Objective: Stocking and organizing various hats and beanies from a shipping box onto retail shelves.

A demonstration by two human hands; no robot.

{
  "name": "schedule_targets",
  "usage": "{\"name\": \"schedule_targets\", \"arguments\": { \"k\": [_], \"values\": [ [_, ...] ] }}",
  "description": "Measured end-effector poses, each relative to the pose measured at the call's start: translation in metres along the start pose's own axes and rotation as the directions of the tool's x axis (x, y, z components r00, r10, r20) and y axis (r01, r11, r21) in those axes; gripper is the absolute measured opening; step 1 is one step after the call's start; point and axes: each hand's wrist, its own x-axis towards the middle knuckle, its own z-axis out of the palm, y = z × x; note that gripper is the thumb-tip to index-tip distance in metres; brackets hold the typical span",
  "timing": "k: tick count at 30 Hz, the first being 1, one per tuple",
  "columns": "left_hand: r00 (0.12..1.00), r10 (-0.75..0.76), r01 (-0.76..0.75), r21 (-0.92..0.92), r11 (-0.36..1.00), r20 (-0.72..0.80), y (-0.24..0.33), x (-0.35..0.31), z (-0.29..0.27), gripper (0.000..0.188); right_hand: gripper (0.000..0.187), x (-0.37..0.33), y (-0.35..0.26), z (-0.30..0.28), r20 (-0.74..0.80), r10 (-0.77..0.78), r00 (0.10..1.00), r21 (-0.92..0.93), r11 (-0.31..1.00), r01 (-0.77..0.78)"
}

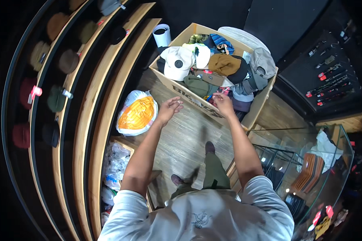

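A large cardboard box (181, 91) in front of me is heaped with hats. Among them are a white cap (177, 60), a mustard knit beanie (225, 64), a dark green beanie (200, 86) and a grey hat (263, 62). My right hand (223, 103) is over the box's near edge, fingers bent together beside a small colourful item (208, 97); what they grip, if anything, is hidden. Short of the box's near left side, my left hand (170, 109) hangs in the air with loosely bent, parted fingers and nothing in it.
Wooden shelves (108, 68) with beanies and caps curve along the left. A white and orange plastic bag (137, 113) sits on the floor (181, 140) beside a bin of clear plastic wrappers (117, 160). To the right stands a glass display case (285, 140). A white roll (162, 37) stands behind the box.
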Motion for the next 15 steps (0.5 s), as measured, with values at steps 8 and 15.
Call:
{"name": "schedule_targets", "arguments": {
  "k": [8,15],
  "values": [
    [0.985,-0.163,0.158,-0.073,0.985,-0.062,0.006,0.052,0.033,0.04,0.051,0.089,0.022,0.047,-0.038,0.074,0.997,-0.33,0.94,-0.082],
    [0.98,-0.196,0.195,-0.225,0.955,0.019,0.015,0.047,0.04,0.057,0.031,0.053,-0.026,0.04,-0.136,-0.279,0.951,-0.165,0.953,0.256]
  ]
}}
